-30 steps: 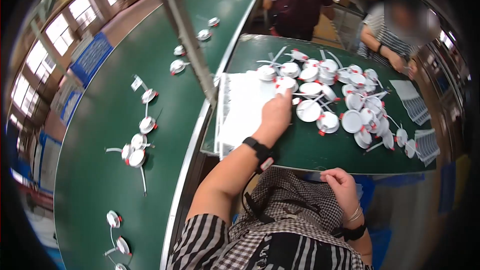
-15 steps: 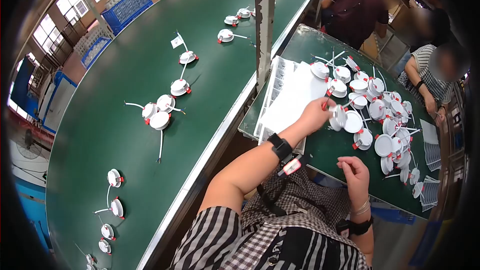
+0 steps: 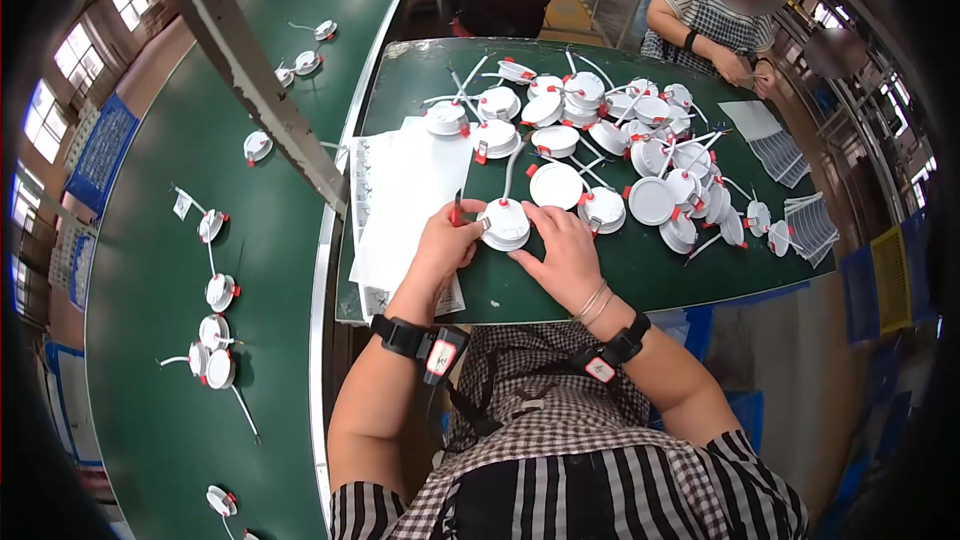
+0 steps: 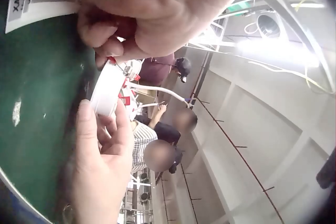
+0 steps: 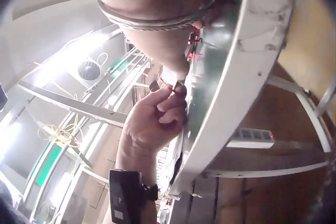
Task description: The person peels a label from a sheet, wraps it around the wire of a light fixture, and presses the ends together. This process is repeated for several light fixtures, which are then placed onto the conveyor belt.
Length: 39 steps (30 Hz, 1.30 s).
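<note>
- Farthest left, the green conveyor belt [image 3: 140, 270] carries more white lights; their markings are too small to read.
- White printed paper sheets [image 3: 405, 190] lie on the green desk [image 3: 500, 285], beside the left hand. In the left wrist view, black capitals [image 4: 17, 4] read "XANL"; the rest is cut off or blurred.
- The left hand [image 3: 440, 248] has a narrow grip, thumb and finger pinching the light's left side near a clip. A small red piece with a dark tip [image 3: 457, 210] shows at those fingers.
- The round white light with red-tipped clips [image 3: 505, 224] sits between both hands, touching each, so neither is nearer. Its white cable [image 3: 509, 172] runs away from the person, across the line joining the hands.
- The right hand [image 3: 566, 258] holds the light's right edge between thumb and fingers, a narrow grip too.
- Right of it lies a pile of similar white lights [image 3: 652, 202], then grey-striped label sheets [image 3: 810, 230], unreadable here.
</note>
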{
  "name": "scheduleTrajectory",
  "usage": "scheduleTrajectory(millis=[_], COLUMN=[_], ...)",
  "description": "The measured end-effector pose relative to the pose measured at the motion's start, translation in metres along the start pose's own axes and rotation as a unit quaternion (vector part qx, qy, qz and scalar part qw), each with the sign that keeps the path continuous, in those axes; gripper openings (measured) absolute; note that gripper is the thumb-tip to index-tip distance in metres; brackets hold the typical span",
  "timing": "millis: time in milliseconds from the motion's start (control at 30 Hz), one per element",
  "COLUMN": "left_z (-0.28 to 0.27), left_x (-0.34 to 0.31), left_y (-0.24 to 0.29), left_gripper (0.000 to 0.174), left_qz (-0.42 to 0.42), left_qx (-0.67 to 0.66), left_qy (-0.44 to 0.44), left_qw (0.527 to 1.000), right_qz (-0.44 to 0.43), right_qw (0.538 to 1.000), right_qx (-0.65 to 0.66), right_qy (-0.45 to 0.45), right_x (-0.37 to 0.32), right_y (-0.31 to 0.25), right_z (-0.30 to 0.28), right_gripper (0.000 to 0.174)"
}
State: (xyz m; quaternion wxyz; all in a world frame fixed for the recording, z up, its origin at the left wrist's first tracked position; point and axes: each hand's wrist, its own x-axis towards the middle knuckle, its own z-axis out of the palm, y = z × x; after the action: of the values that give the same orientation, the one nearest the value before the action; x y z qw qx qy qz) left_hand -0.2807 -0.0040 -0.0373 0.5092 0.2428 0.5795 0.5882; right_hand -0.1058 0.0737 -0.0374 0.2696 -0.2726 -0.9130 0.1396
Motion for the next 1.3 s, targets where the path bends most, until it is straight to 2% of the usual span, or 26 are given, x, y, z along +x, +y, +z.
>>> scheduleTrajectory(millis=[67, 133, 167, 200, 233, 267, 333, 367, 400, 467, 500, 533, 567, 600, 633, 667, 700, 733, 800, 933, 967, 1000, 1033, 1100, 1233, 1300], left_z=[0.001, 0.011, 0.016, 0.020, 0.022, 0.029, 0.047, 0.049, 0.050, 0.054, 0.079, 0.099, 0.103, 0.103, 0.102, 0.098, 0.109, 0.110, 0.101, 0.107, 0.110, 0.113, 0.110, 0.101, 0.106, 0.095], left_x=[-0.004, -0.005, -0.011, -0.015, -0.015, -0.017, -0.024, -0.023, -0.025, -0.034, -0.029, -0.025, -0.024, -0.024, -0.032, -0.035, -0.050, -0.055, -0.058, -0.064, -0.067, -0.067, -0.076, -0.071, -0.054, -0.048], left_y=[0.006, 0.010, 0.011, 0.011, 0.008, 0.006, 0.007, -0.001, 0.003, 0.018, 0.042, 0.059, 0.061, 0.062, 0.058, 0.052, 0.069, 0.066, 0.059, 0.049, 0.045, 0.041, 0.031, 0.023, 0.032, 0.041], left_gripper=[0.025, 0.023, 0.023, 0.022, 0.022, 0.022, 0.019, 0.019, 0.019, 0.022, 0.026, 0.028, 0.025, 0.016, 0.010, 0.011, 0.015, 0.015, 0.019, 0.017, 0.017, 0.013, 0.010, 0.007, 0.012, 0.013], left_qz=[-0.020, -0.018, -0.009, -0.001, 0.002, -0.001, 0.032, 0.112, 0.112, 0.291, 0.274, 0.327, 0.338, 0.327, 0.285, 0.224, 0.123, 0.126, -0.009, -0.003, -0.007, 0.069, 0.129, 0.119, 0.172, 0.197], left_qx=[0.031, 0.036, 0.036, 0.037, 0.037, 0.038, 0.111, 0.188, 0.189, 0.277, 0.234, 0.299, 0.304, 0.308, 0.292, 0.258, 0.186, 0.189, -0.040, -0.131, -0.130, -0.015, 0.099, 0.069, 0.090, 0.054], left_qy=[0.017, -0.013, -0.036, -0.059, -0.093, -0.098, -0.086, -0.050, -0.056, 0.058, 0.025, 0.017, -0.001, -0.015, -0.008, -0.010, -0.018, -0.022, -0.115, -0.109, -0.106, -0.049, 0.017, 0.013, 0.052, 0.091], left_qw=[0.999, 0.999, 0.999, 0.998, 0.995, 0.994, 0.990, 0.974, 0.974, 0.914, 0.932, 0.896, 0.891, 0.893, 0.913, 0.940, 0.975, 0.974, 0.993, 0.985, 0.986, 0.996, 0.986, 0.990, 0.980, 0.975], right_qz=[0.005, 0.021, 0.064, 0.104, 0.119, 0.124, 0.195, 0.205, 0.209, 0.166, 0.167, 0.179, 0.146, 0.090, 0.115, 0.079, 0.018, -0.040, -0.082, -0.072, -0.029, 0.013, 0.009, 0.005, 0.058, 0.079], right_qw=[0.999, 0.999, 0.981, 0.941, 0.908, 0.908, 0.861, 0.884, 0.884, 0.952, 0.951, 0.955, 0.958, 0.977, 0.971, 0.978, 0.981, 0.974, 0.978, 0.973, 0.966, 0.951, 0.951, 0.949, 0.980, 0.971], right_qx=[0.043, 0.039, 0.182, 0.321, 0.401, 0.399, 0.469, 0.420, 0.418, 0.251, 0.257, 0.235, 0.243, 0.191, 0.200, 0.181, 0.191, 0.220, 0.169, 0.204, 0.257, 0.309, 0.308, 0.313, 0.188, 0.226], right_qy=[-0.014, 0.004, 0.002, 0.000, 0.010, 0.014, -0.029, 0.009, 0.014, -0.050, -0.030, -0.039, -0.036, -0.021, -0.058, -0.061, -0.025, 0.023, 0.085, 0.075, 0.025, -0.025, -0.029, -0.025, 0.023, 0.022], right_x=[0.004, 0.006, 0.003, 0.001, 0.000, -0.002, -0.006, -0.011, -0.014, -0.019, -0.012, -0.009, -0.014, -0.017, -0.025, -0.032, -0.038, -0.044, -0.049, -0.054, -0.060, -0.066, -0.076, -0.078, -0.052, -0.046], right_y=[-0.001, 0.008, 0.016, 0.019, 0.020, 0.022, 0.027, 0.024, 0.022, 0.017, 0.022, 0.028, 0.027, 0.025, 0.010, 0.011, 0.016, 0.014, 0.012, 0.013, 0.013, 0.014, 0.011, 0.009, 0.015, 0.014], right_z=[-0.003, -0.004, 0.003, 0.005, 0.008, 0.007, -0.003, -0.007, -0.011, -0.022, -0.045, -0.065, -0.064, -0.064, -0.073, -0.071, -0.073, -0.081, -0.095, -0.097, -0.096, -0.091, -0.084, -0.075, -0.072, -0.064], right_gripper=[0.062, 0.059, 0.054, 0.050, 0.035, 0.035, 0.027, 0.024, 0.024, 0.023, 0.022, 0.020, 0.017, 0.016, 0.016, 0.016, 0.016, 0.016, 0.015, 0.016, 0.017, 0.017, 0.017, 0.015, 0.017, 0.018])
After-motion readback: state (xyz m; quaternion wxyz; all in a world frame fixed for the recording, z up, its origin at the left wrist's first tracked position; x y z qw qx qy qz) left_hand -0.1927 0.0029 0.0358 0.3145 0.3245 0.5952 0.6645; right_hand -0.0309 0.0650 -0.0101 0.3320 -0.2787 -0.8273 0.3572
